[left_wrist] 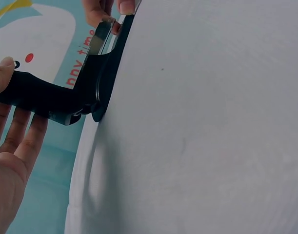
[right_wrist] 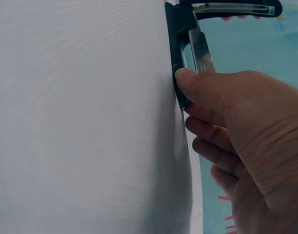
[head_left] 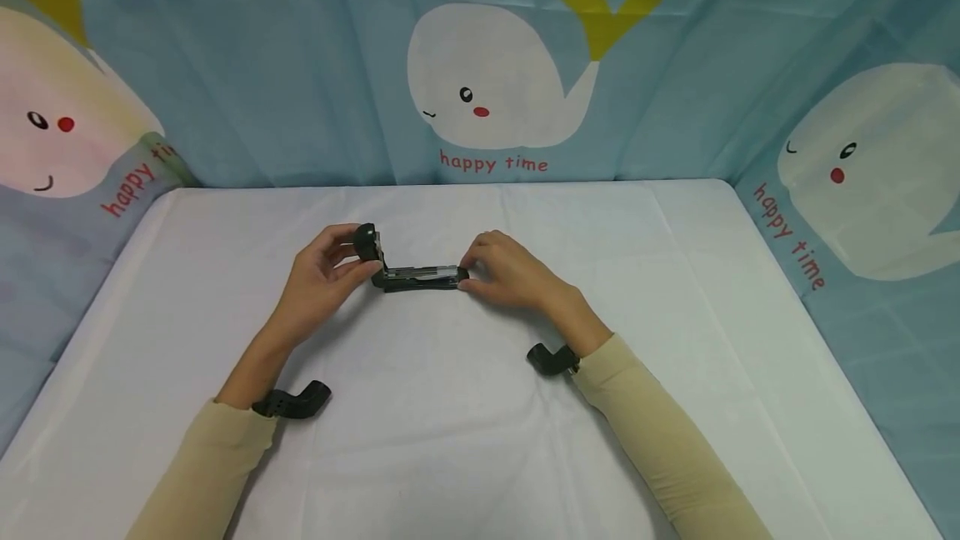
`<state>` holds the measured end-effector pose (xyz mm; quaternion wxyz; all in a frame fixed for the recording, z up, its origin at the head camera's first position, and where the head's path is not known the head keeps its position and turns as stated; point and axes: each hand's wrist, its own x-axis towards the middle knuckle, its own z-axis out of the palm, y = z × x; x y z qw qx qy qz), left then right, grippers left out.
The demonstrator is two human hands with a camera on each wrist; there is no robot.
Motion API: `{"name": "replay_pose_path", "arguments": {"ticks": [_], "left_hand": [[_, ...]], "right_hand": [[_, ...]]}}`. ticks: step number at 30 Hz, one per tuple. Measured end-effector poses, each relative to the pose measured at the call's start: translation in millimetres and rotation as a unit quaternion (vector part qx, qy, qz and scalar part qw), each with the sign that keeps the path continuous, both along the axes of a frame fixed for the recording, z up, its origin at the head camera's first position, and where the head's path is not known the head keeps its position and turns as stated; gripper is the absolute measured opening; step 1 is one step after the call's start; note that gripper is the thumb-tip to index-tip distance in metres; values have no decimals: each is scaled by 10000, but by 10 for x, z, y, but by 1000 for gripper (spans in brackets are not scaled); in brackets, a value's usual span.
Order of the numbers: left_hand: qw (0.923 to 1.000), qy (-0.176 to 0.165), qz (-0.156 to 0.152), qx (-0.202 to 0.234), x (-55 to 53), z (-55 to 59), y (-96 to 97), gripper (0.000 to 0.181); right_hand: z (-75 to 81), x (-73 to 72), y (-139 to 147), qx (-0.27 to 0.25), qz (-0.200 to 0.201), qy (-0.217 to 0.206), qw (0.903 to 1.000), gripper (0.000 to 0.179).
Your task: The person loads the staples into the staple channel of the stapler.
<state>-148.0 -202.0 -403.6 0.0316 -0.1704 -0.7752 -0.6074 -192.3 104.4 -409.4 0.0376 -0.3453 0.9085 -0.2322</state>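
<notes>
A black stapler [head_left: 422,284] is swung wide open, its top arm standing upright at the left and its base lying lengthwise to the right, with the metal staple channel showing. My left hand [head_left: 315,282] grips the raised top arm, thumb on one side and fingers on the other, as the left wrist view shows on the dark arm [left_wrist: 39,95]. At the far end of the base, my right hand [head_left: 517,275] pinches it between thumb and fingers. In the right wrist view the thumb [right_wrist: 188,78] presses on the base's edge.
A white cloth [head_left: 450,432] covers the table. Behind and beside it hangs a blue curtain [head_left: 300,90] printed with whales. Black wrist-worn devices sit at the left cuff [head_left: 296,401] and the right cuff [head_left: 551,359].
</notes>
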Motion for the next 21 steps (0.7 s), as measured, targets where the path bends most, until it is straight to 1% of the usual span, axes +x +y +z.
{"name": "replay_pose_path", "arguments": {"ticks": [3, 6, 9, 12, 16, 19, 21], "left_hand": [[10000, 61, 18, -43, -8, 8, 22, 51], [9998, 128, -15, -135, -22, 12, 53, 51], [9992, 190, -8, -346, -40, 9, 86, 50], [9976, 328, -29, -615, -55, 15, 115, 50], [9948, 527, -66, -866, -81, 21, 134, 51], [9939, 534, -68, -960, -82, 22, 126, 50], [9923, 524, -60, -1118, -74, 40, 129, 50]], "right_hand": [[4, -10, 3, 37, 24, 125, 9999, 23], [2, -22, 11, 49, 6, 155, 9999, 24], [-1, -28, 22, 57, 12, 137, 9999, 25], [6, -36, 30, 73, 28, 137, 9999, 25], [15, -43, 40, 97, -35, 67, 9999, 27], [13, -27, 25, 83, -38, 25, 10000, 27], [7, -17, 10, 74, -15, 65, 10000, 26]]}}
